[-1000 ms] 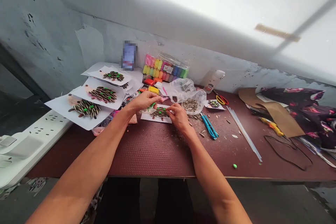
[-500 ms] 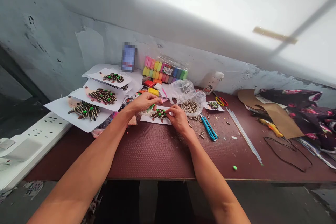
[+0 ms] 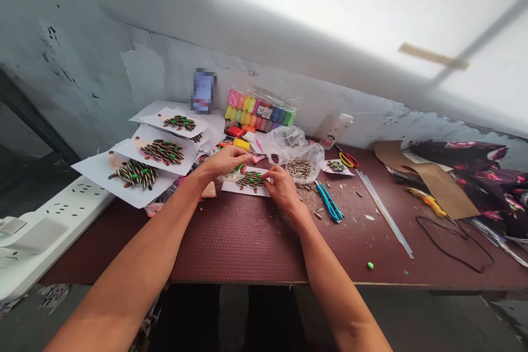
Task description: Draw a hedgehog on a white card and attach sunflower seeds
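Note:
On the dark red table lies a white card covered with striped seeds and small green dots. Over its left side is my left hand, closed around a small clear wrapper with green clay in it. My right hand pinches at the card's right part; whatever is between its fingertips is too small to make out. A plastic bag of striped seeds lies just beyond my right hand. Three finished-looking seed hedgehog cards are stacked at the left.
A blue cutter, clear glue sticks and a yellow glue gun lie to the right. Behind are coloured clay packs, a white bottle and red-yellow scissors. A power strip stands at the left edge.
The view has shifted very slightly. Both hands stay in nearly the same place over the card. A small green speck now shows on the table near the glue sticks.

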